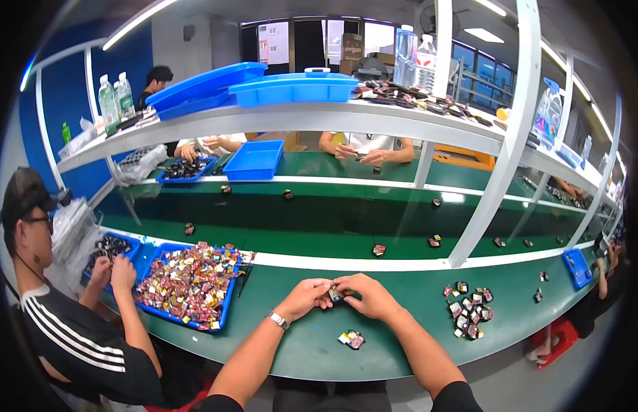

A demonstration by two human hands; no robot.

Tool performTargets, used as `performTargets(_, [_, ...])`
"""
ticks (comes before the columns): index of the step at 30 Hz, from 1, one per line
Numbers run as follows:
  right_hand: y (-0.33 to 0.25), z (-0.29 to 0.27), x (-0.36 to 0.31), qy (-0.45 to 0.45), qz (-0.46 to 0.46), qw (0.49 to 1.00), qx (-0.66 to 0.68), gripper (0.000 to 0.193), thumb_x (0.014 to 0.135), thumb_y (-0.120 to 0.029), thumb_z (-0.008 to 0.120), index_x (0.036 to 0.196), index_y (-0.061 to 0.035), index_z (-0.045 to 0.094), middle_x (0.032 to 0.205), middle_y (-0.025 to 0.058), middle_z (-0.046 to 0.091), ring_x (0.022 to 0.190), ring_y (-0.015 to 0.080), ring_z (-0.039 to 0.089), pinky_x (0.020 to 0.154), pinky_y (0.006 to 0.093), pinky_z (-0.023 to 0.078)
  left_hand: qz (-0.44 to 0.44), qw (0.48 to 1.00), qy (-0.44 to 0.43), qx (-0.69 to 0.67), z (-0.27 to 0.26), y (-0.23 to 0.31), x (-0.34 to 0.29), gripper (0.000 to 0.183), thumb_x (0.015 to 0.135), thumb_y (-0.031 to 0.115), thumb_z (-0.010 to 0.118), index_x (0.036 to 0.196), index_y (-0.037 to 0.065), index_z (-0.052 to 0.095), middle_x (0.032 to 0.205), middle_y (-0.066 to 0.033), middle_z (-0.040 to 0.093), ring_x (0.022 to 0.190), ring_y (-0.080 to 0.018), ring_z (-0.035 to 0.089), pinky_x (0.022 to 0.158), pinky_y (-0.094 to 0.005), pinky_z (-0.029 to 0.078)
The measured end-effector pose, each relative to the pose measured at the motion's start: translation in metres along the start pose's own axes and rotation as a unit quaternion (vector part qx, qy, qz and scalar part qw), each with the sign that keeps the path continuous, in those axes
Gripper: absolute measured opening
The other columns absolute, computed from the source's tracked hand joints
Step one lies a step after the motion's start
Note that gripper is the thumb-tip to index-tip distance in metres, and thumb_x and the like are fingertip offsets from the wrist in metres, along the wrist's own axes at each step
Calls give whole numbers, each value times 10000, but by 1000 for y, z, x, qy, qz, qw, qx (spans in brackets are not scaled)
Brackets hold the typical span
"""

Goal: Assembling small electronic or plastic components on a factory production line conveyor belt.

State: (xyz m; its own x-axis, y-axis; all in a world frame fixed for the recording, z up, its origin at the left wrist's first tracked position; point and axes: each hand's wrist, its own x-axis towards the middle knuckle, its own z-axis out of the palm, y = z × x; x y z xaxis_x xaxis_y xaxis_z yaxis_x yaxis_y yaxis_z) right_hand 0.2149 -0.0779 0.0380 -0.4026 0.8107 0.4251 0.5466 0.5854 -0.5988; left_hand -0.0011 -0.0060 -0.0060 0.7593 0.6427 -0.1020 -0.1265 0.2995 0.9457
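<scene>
Both my hands meet over the green bench in front of me. My left hand point(304, 296) and my right hand point(369, 296) pinch a small dark boxy part point(335, 294) between their fingertips. A watch sits on my left wrist. Just below the hands lies one small wrapped piece point(352, 338) on the bench. To the right is a loose pile of several small red and black pieces point(469, 309).
A blue tray point(223, 312) full of small coloured packets sits at my left, with a neighbouring person's hands beside it. A green conveyor belt point(319, 220) carries scattered pieces. White shelf posts point(494, 172) rise ahead; blue bins point(291, 88) rest on the shelf. People work across the belt.
</scene>
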Motion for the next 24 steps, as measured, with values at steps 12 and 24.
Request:
performTargets(12, [-8, 21, -4, 146, 20, 984, -99, 199, 772, -85, 726, 964, -75, 674, 969, 49, 591, 897, 257, 605, 764, 367, 521, 94, 993, 46, -60, 19, 4, -7, 400, 955, 13, 540, 1333, 17, 410, 1187, -141, 589, 1065, -247, 637, 929, -382, 563])
performTargets(24, [-4, 18, -1, 132, 16, 987, -89, 113, 778, -119, 724, 885, -83, 713, 1136, 70, 590, 1093, 262, 559, 894, 374, 496, 68, 997, 18, 10, 22, 8, -8, 424, 930, -58, 491, 1346, -7, 427, 1252, -141, 548, 1123, -215, 597, 976, -356, 537])
